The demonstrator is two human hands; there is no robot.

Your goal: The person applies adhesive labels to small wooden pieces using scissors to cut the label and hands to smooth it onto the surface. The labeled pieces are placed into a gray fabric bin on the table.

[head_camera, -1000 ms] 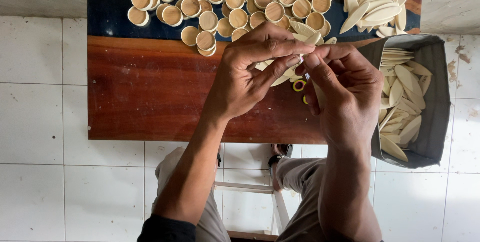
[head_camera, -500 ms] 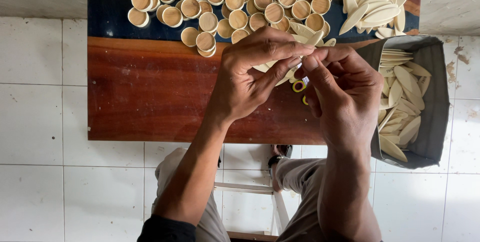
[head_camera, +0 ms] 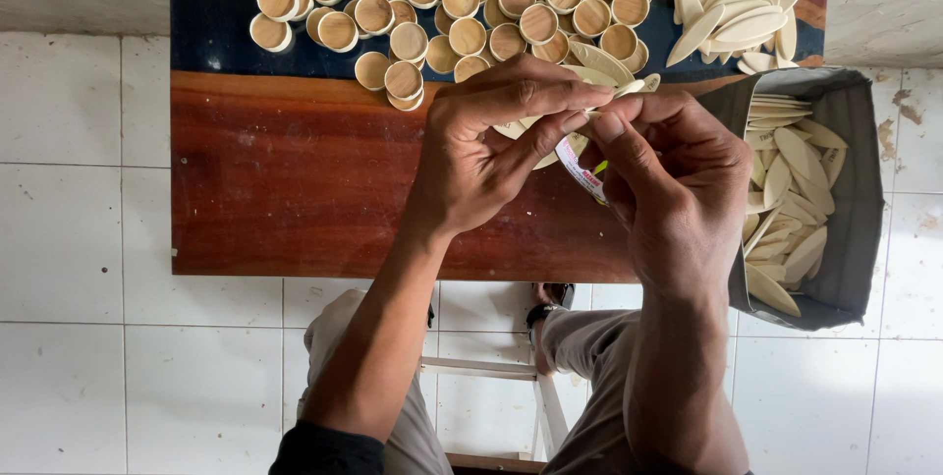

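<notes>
We hold pale wood ovals (head_camera: 535,131) above the surface (head_camera: 295,190), left hand (head_camera: 481,156) and right hand (head_camera: 668,190) both pinched shut on them (a small label (head_camera: 582,172) between fingertips); next needs steady alignment.

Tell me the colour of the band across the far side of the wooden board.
Dark blue band, under the round wooden caps; head view.

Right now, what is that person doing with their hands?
A seated person works over a wooden board. The left hand and right hand meet above it, pinching pale oval wooden pieces and a small tape roll between the fingers. Round wooden caps lie heaped at the board's far edge, and a grey bag of more ovals sits open on the right.
</notes>
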